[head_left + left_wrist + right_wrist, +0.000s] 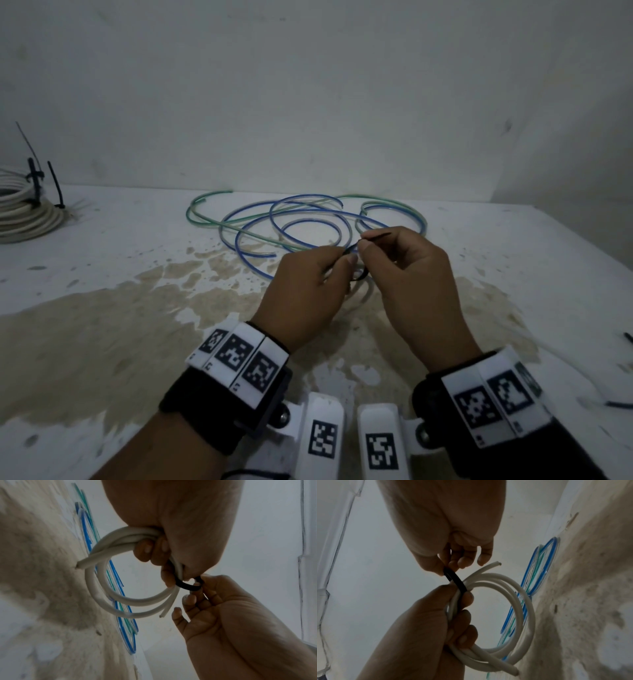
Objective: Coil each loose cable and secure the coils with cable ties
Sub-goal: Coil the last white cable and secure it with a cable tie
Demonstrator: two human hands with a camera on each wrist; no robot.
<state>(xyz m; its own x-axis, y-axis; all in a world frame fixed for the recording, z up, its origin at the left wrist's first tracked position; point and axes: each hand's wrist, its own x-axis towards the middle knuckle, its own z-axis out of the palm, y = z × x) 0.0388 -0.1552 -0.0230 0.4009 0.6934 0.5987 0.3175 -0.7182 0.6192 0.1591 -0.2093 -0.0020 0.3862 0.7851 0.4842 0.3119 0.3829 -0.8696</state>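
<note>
Plainly, label by label:
Left hand (180,520): clenched round the small coil of white round cable (123,601), held above the stained white table (102,308).
Right hand (447,524): pinching the thin black plastic cable tie (455,580) looped round that coil.
Hidden: coil mostly behind both hands in the head view.
Facing: coil stands on edge; tie's tail points away, up-right.
Behind: loose blue and green wires (291,222).

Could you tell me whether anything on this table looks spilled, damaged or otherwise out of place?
Yes: a large brownish stain spreads across the white table beneath both hands, with splatter marks at its edges, like a dried spill. Behind it, the blue and green cables lie in a loose tangle, still uncoiled. Nothing looks broken.
</note>
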